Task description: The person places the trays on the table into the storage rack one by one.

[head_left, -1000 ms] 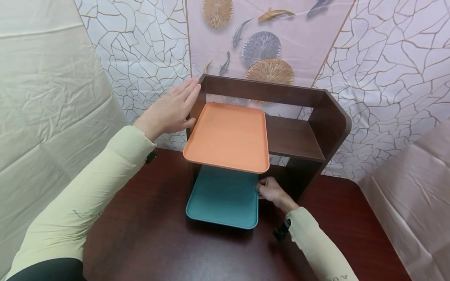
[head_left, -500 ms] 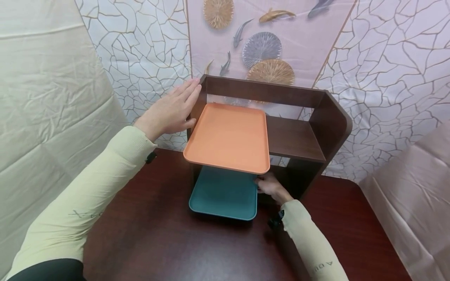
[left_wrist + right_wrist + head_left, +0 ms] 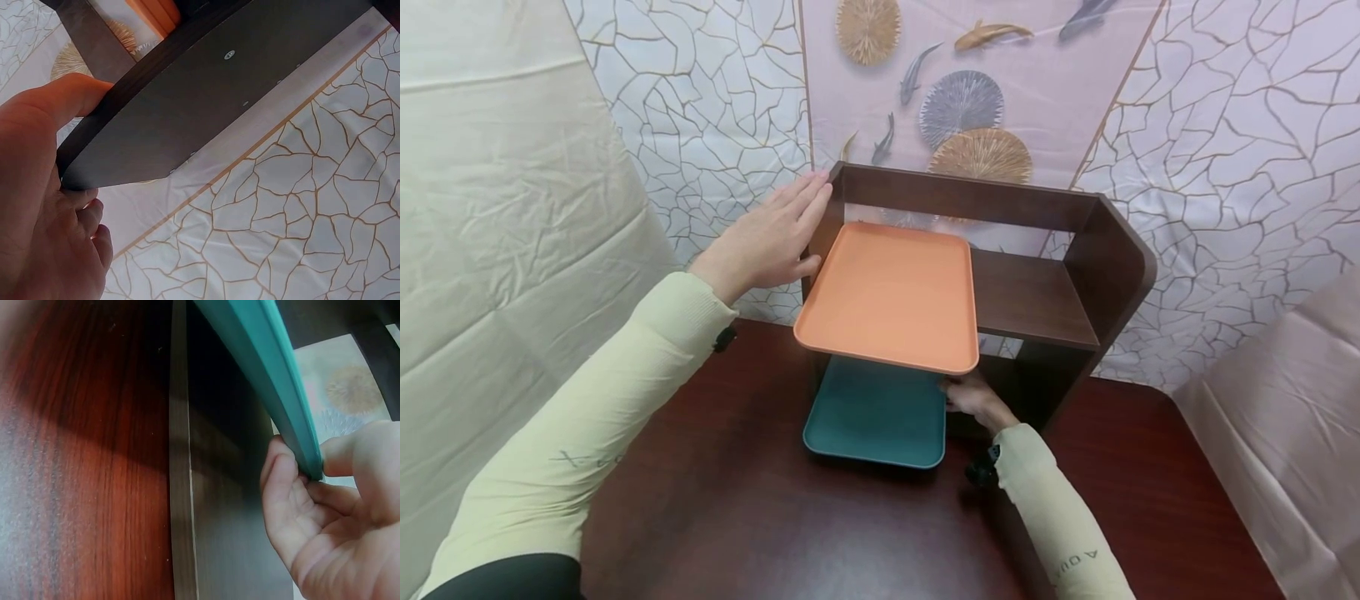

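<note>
On the left, my left hand [image 3: 767,237] rests with straight fingers against the left side panel of a dark brown wooden shelf unit [image 3: 1030,300]. In the left wrist view, the thumb lies at the edge of that side panel [image 3: 187,94]. My right hand [image 3: 973,396] pinches the right rim of a teal tray [image 3: 876,417], thumb on one face and curled fingers on the other [image 3: 312,506]. The teal tray sticks out of the lower compartment, its back part hidden under an orange tray [image 3: 891,296]. That orange tray lies on the upper shelf, its front overhanging.
The unit stands on a dark red-brown table [image 3: 737,500]. Behind it hangs a patterned cloth [image 3: 917,75] with fish and discs. Beige cloth drapes [image 3: 497,208] flank both sides. The upper shelf's right part is bare wood [image 3: 1033,292].
The teal tray has slid a little farther back into the lower compartment, and my right hand has moved forward with it. The left hand and orange tray have stayed in place.
</note>
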### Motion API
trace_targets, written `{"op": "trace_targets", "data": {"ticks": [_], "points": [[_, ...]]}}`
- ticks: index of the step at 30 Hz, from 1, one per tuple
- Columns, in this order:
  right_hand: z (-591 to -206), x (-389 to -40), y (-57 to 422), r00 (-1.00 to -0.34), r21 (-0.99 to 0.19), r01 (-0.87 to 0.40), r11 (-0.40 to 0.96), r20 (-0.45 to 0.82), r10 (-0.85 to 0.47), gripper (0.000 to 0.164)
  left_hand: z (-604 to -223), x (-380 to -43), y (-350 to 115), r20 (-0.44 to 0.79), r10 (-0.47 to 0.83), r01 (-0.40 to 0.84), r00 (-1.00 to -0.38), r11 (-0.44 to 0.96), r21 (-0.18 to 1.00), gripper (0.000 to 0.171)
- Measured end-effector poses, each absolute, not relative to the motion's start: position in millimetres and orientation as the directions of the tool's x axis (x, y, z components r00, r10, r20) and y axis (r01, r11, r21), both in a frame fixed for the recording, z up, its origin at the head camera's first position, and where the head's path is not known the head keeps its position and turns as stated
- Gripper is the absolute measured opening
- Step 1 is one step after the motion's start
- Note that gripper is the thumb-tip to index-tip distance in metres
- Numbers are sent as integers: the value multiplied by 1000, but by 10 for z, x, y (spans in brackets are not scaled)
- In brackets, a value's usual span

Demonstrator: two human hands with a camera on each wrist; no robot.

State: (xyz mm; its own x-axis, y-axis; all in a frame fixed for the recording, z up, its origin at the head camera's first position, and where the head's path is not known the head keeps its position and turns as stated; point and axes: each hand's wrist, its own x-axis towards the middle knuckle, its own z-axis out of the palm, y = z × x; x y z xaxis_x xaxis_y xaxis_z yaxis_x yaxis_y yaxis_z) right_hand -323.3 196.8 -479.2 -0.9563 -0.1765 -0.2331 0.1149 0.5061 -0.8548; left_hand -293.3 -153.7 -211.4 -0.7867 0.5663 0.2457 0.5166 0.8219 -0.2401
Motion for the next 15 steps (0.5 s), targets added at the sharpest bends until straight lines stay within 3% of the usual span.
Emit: {"op": "trace_targets", "data": {"ticks": [15], "points": [[-4847,-3291,1910,-951,-810,134,571,-266,-154,55,-2126,-2946,-1536,250,567,509,-785,820,-260,89]]}}
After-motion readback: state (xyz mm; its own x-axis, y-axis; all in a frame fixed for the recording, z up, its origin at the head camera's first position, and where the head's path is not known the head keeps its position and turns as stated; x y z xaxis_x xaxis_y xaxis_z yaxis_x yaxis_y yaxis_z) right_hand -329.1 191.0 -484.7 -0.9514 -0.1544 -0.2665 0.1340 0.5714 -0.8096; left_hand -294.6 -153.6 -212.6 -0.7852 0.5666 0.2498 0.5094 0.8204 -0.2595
